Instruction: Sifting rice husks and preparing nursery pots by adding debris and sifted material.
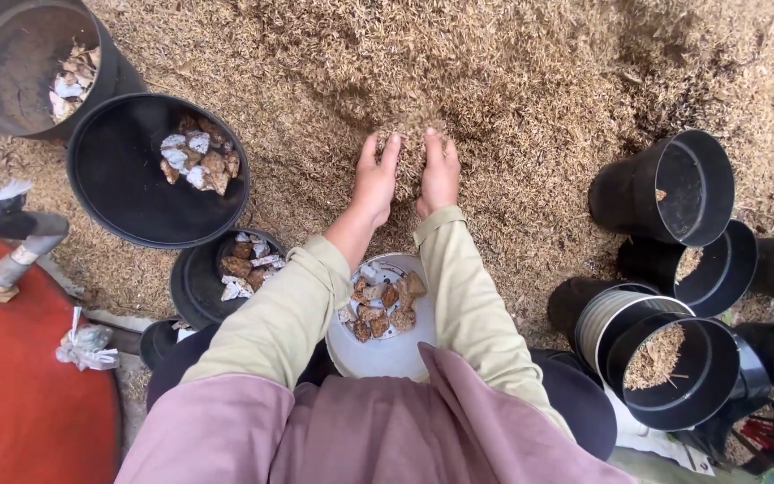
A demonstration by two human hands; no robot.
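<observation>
My left hand (375,182) and my right hand (440,173) are cupped side by side in a big heap of tan rice husk (512,99), scooping a mound of it between the palms. Fingers point away from me, pressed into the husk. Right below my forearms stands a white pot (387,357) with brown and white chunks of stone and foam lying in its bottom. Both sleeves are pale olive over a pink garment.
Black pots with similar chunks stand at the left: a large one (127,193), a smaller one (199,287), another at top left (20,54). At the right are stacked black pots (674,363), some holding husk, one lying on its side (665,188). A red round surface (20,394) is bottom left.
</observation>
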